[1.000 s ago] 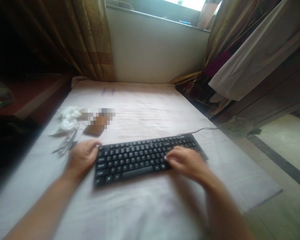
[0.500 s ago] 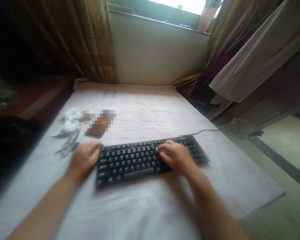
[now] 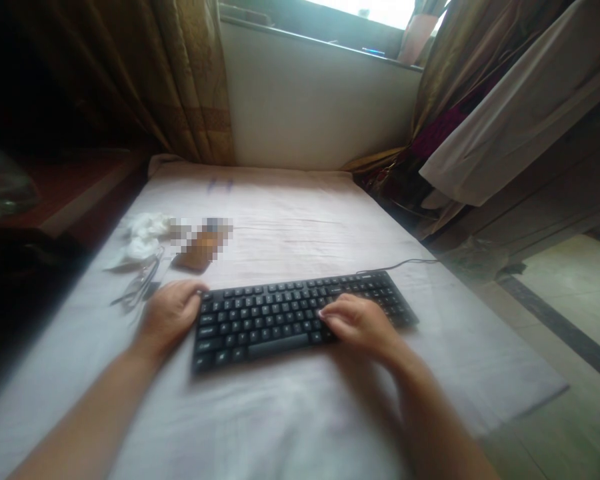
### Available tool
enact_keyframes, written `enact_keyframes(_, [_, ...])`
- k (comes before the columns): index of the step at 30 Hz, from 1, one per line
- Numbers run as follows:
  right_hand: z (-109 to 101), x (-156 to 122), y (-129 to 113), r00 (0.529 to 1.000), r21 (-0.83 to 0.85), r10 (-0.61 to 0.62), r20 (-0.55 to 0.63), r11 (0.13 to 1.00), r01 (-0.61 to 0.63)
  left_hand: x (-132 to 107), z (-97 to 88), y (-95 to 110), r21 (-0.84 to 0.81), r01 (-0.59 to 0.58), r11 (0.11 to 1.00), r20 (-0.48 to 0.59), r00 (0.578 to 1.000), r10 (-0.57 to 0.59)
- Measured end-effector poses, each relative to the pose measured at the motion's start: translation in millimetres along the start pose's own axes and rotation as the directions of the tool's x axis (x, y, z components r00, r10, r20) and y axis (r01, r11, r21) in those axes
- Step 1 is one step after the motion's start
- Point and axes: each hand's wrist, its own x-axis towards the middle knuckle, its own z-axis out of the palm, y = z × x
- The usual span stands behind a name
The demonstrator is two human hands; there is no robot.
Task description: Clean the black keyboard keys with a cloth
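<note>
A black computer keyboard [image 3: 270, 320] lies at a slight slant on the white bedsheet. At its left end, my left hand [image 3: 173, 313] is closed on the upper left corner, the thumb on the edge and the other fingers mostly out of sight. My right hand [image 3: 357, 323] is over the right part of the letter keys, its fingers pinched together and pointing left. A tiny pale spot shows at those fingertips; whether it is a nail or a small thing held there I cannot make out. The cable [image 3: 405, 262] runs off to the right.
Left of the keyboard lie a crumpled white cloth [image 3: 143, 233], thin tangled wires [image 3: 143, 283] and a partly blurred-out brown object [image 3: 195, 257]. The sheet-covered surface [image 3: 290, 207] reaches to the wall. Curtains [image 3: 190, 87] and a hanging white cloth [image 3: 485, 147] flank it.
My right hand has moved slightly toward me and to the right across the keys, still pinched. My left hand and the keyboard stay nearly where they were.
</note>
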Motion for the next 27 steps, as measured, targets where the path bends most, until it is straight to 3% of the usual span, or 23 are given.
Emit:
enact_keyframes(13, [-3.0, -19.2, -3.6, 1.0, 0.019, -0.014, 0.021, 1.0, 0.013, -0.7, 1.7, -1.2, 0.031, -0.055, 0.998, -0.037, 0.998, 0.056])
enact_keyframes(21, [-0.5, -14.3, -16.7, 1.0, -0.212, 0.018, -0.01, 0.977, -0.02, -0.5, 1.2, -0.6, 0.093, -0.1, 0.991, -0.056, 0.993, 0.106])
enact_keyframes(27, [1.4, -21.7, -19.4, 1.0, -0.279, -0.013, -0.004, 0.96, 0.011, -0.9, 2.9, -1.9, 0.096, -0.077, 0.992, -0.038, 0.996, 0.081])
